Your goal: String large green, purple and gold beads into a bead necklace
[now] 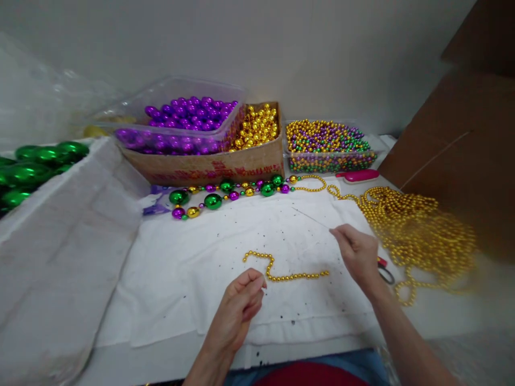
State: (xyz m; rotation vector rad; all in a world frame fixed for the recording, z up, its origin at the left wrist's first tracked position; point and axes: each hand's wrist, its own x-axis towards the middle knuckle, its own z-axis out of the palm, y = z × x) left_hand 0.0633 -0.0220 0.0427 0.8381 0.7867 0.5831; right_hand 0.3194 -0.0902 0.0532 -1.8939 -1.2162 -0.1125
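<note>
While my right hand (356, 256) pinches a thin wire (311, 218) by its right end | my left hand (243, 300) curls nearly closed, contents unclear | gold bead strand (298, 277) lies on white cloth (169, 279), just beyond my left hand | likely light, limp, slippery; best pinched at one end

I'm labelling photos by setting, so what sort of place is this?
Probably a bead-craft work table: loose purple balls fill a clear tub, a strand of mixed beads lies in front, and a short gold bead string lies near the left hand.
</note>
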